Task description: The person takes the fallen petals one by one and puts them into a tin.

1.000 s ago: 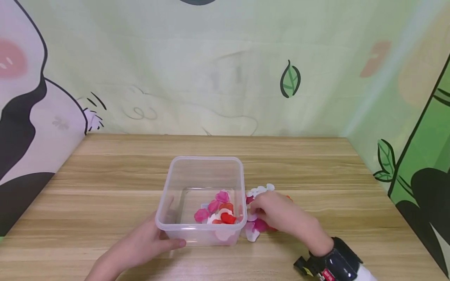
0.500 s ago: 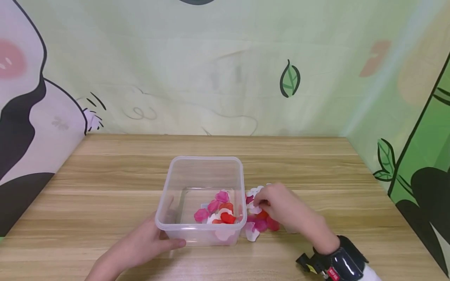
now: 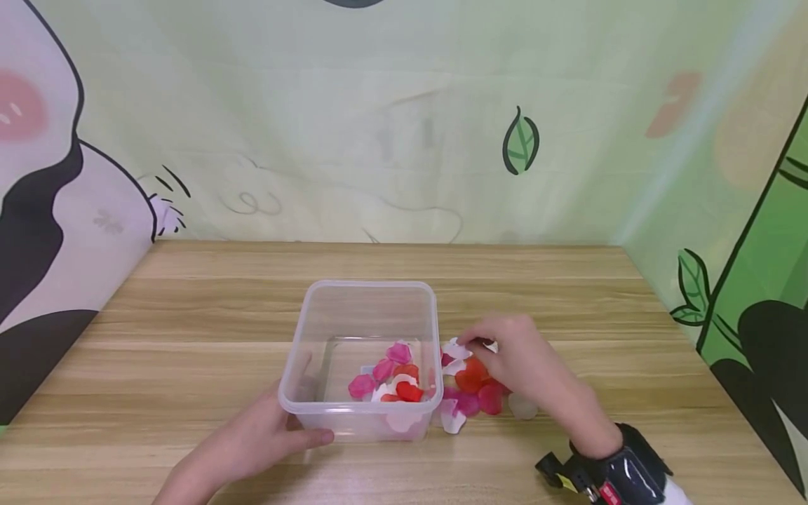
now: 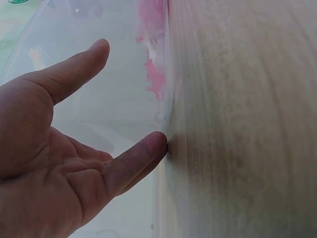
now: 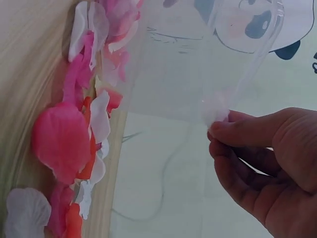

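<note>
A clear square plastic box (image 3: 358, 285) stands on the wooden table with pink, red and white artificial petals (image 3: 382, 369) inside. At its front left corner, my left hand (image 3: 268, 431) lies against the box with the thumb along the front. The fingers look fairly straight and relaxed in the left wrist view. Right of the box is a loose pile of petals (image 3: 475, 375) in white, orange-red and magenta. Over that pile, my right hand (image 3: 520, 358) pinches a pale petal (image 5: 216, 110) between thumb and fingertips, clearest in the right wrist view.
A single white petal (image 3: 522, 406) lies at the pile's right edge. The wooden table (image 3: 208, 301) runs back to a printed cartoon backdrop (image 3: 379, 140), with more backdrop along both sides. A black wrist camera mount (image 3: 621, 466) sits on my right wrist.
My right hand has shifted rightward and up off the pile, uncovering orange-red petals and a white one, and now pinches a pale petal. The left hand and the box stay put.
</note>
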The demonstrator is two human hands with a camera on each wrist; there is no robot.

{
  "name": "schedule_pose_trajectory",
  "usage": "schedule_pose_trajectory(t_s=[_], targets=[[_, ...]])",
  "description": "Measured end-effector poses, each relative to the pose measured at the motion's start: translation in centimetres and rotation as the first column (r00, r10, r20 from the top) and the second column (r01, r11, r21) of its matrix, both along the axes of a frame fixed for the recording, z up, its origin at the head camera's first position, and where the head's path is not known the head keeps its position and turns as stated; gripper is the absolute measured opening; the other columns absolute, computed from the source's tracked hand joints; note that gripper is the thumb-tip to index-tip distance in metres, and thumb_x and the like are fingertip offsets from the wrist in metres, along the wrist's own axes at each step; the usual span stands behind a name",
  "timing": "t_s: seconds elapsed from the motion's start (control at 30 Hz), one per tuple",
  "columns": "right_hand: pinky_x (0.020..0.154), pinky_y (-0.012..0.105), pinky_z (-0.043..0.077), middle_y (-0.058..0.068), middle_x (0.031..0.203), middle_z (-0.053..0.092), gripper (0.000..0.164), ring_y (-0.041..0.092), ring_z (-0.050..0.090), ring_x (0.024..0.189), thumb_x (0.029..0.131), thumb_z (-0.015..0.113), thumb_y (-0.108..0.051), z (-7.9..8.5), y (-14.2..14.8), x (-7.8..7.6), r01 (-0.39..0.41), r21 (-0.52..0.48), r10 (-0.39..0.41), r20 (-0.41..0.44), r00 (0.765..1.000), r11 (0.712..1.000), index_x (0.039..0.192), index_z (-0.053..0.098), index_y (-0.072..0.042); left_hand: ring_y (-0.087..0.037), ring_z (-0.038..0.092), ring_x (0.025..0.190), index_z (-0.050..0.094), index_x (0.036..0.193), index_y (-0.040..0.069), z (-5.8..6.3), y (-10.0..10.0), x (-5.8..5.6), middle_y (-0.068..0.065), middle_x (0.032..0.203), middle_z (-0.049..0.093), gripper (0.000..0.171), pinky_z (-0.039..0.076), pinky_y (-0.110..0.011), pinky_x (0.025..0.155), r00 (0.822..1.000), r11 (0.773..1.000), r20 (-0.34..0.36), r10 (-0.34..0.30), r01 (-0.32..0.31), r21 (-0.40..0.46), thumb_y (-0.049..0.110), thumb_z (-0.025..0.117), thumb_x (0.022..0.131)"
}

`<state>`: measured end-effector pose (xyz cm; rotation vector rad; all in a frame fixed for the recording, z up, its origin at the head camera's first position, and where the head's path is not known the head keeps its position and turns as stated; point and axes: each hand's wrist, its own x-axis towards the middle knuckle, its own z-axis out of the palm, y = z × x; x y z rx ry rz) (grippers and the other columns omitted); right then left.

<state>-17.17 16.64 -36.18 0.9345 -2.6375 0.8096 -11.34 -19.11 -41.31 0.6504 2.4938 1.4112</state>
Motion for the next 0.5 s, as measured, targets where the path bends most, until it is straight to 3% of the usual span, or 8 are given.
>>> schedule_pose_trajectory(t_s=[0.23, 0.5], targets=[[0.071, 0.033, 0.060, 0.004, 0.091, 0.076, 0.023, 0.017, 0.071, 0.083, 0.078, 0.084, 0.010, 0.6, -0.2, 0.6, 0.011, -0.137, -0.033, -0.163, 0.986, 0.990, 0.097, 0.080, -0.004, -0.020, 0.064, 0.101, 0.018, 0.159, 0.010, 0.0, 0.0, 0.0, -0.007, 0.120, 0.064, 0.098, 0.055, -0.033, 0.087, 1.000, 1.000, -0.002, 0.004, -0.004, -0.004, 0.024, 0.085, 0.088], [0.074, 0.024, 0.057, -0.001, 0.093, 0.076, 0.030, 0.013, 0.070, 0.084, 0.074, 0.087, 0.010, 0.8, -1.6, 1.5, -0.120, -0.247, 0.041, -0.304, 0.952, 0.961, 0.097, 0.080, -0.007, -0.019, 0.065, 0.099, 0.016, 0.160, 0.011, 0.0, 0.0, 0.0, -0.008, 0.120, 0.065, 0.101, 0.055, -0.033, 0.085, 1.000, 1.000, -0.011, 0.012, -0.012, -0.014, 0.023, 0.085, 0.087]])
